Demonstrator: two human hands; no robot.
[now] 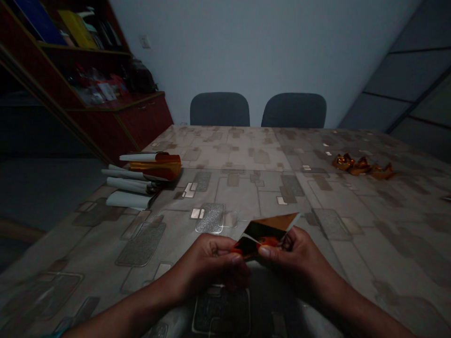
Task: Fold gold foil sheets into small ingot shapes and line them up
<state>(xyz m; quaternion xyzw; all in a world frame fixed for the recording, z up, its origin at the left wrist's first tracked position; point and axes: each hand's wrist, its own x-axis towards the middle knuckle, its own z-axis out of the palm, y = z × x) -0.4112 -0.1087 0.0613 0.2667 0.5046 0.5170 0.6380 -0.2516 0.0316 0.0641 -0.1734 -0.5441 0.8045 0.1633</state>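
Observation:
A sheet of shiny gold foil paper (pixel 271 226), partly folded and with a pale edge, is held just above the table between both hands. My left hand (pixel 218 258) pinches its lower left corner between thumb and fingers. On the other side, my right hand (pixel 292 251) grips the lower right part, thumb on top and fingers curled behind. The paper's upper right tip points up and away from me. Its underside is hidden.
Rolled and folded gold-and-white paper sheets (pixel 155 168) lie at the table's left edge. Several folded gold foil pieces (pixel 362 165) sit in a row at the right. A patterned cloth covers the table (pixel 239 188). Two grey chairs (pixel 220 109) stand behind; a shelf cabinet (pixel 141 117) is at left.

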